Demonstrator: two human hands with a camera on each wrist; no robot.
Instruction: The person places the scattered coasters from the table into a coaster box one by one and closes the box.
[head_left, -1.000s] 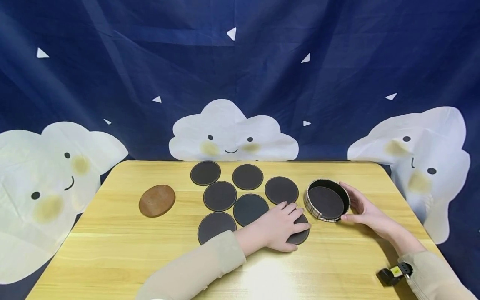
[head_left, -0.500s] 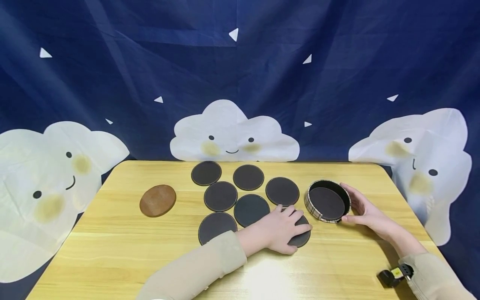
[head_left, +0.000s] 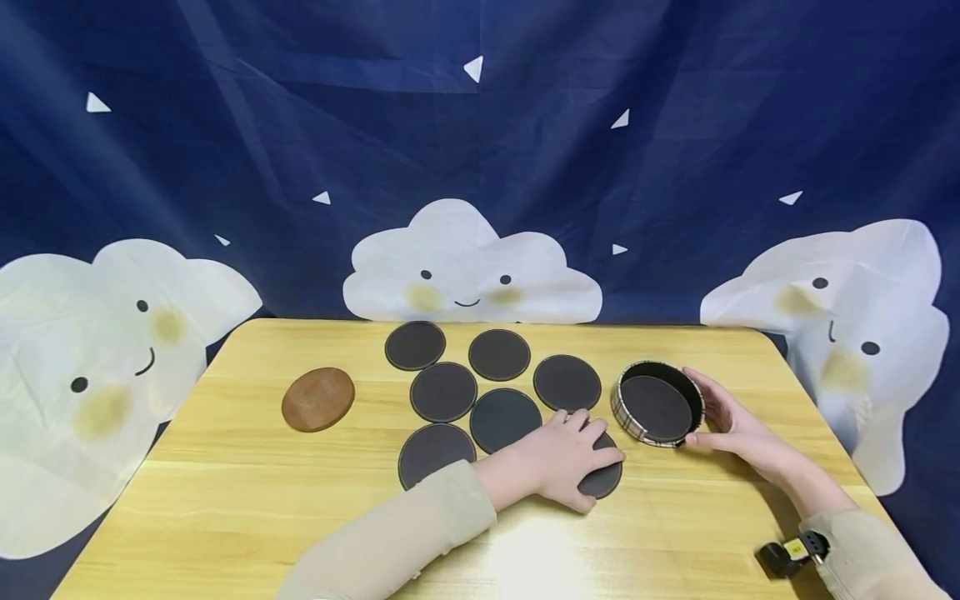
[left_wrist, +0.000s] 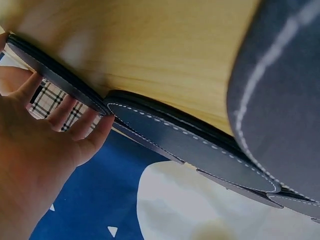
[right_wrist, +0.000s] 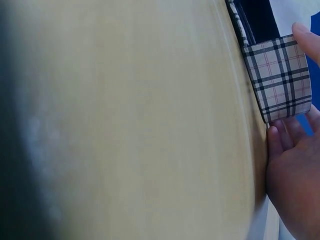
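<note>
My left hand (head_left: pixel 566 458) lies over a round black stitched coaster (head_left: pixel 602 475), its fingers and thumb spread about the rim and gripping it on the table. In the left wrist view that coaster (left_wrist: pixel 55 72) appears edge-on, with fingertips along its rim. To its right, a round coaster holder (head_left: pixel 637 429) with a plaid outside stands upright, a black disc visible inside. My right hand (head_left: pixel 738 429) holds the holder's right side between thumb and fingers. The right wrist view shows the plaid wall (right_wrist: pixel 280 77) with the thumb at its upper edge.
Several more black coasters lie flat left of and behind my left hand, among them a dark one (head_left: pixel 504 417) close by it. A brown leather disc (head_left: pixel 318 400) lies farther left. Behind the wooden table (head_left: pixel 225 517) hangs a blue cloud-patterned curtain (head_left: pixel 375 150).
The left hand's fingertips have drawn in slightly around the coaster, which has shifted a little toward the near side. The right hand and the holder keep their place.
</note>
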